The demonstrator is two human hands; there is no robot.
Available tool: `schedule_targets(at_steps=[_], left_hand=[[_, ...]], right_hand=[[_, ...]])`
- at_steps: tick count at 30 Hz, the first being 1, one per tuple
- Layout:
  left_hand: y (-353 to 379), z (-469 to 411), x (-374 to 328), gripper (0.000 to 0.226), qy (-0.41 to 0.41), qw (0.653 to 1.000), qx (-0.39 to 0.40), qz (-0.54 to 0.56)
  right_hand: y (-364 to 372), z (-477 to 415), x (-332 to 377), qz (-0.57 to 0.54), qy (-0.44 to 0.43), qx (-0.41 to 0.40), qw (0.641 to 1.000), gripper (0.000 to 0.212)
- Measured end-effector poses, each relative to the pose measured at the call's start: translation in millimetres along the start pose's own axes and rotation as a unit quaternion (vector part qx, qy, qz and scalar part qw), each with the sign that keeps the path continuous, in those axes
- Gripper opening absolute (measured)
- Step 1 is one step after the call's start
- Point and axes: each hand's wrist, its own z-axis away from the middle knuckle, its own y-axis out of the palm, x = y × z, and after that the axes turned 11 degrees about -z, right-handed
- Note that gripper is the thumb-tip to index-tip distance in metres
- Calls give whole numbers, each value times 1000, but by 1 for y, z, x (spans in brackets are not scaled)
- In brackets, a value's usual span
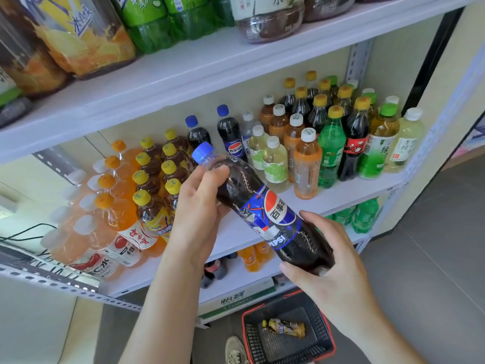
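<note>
A Pepsi bottle [265,208] with a blue cap and dark cola is held tilted in front of the middle shelf, cap up and to the left. My left hand [199,206] grips its neck and shoulder just below the cap. My right hand [328,258] cups and grips its base at the lower right. Two more blue-capped Pepsi bottles [231,135] stand at the back of the white middle shelf [349,195].
The middle shelf holds several orange, tea, green and cola bottles [330,148]. Large bottles [147,24] fill the top shelf. On the floor below stands a red-rimmed black basket [325,337] with one bottle [284,328] lying in it, beside a shoe [235,350].
</note>
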Motion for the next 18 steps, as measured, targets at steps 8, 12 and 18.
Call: schedule_targets(at_steps=[8, 12, 18], left_hand=[[14, -5, 1, 20, 55, 997, 4, -56], [1, -12, -6, 36, 89, 979, 10, -181], [-24, -23, -16, 33, 119, 942, 77, -304]], right_hand=[[7, -13, -9, 178, 29, 96, 979, 75], [5, -18, -16, 126, 37, 116, 984, 66], [6, -35, -31, 120, 44, 119, 985, 65]])
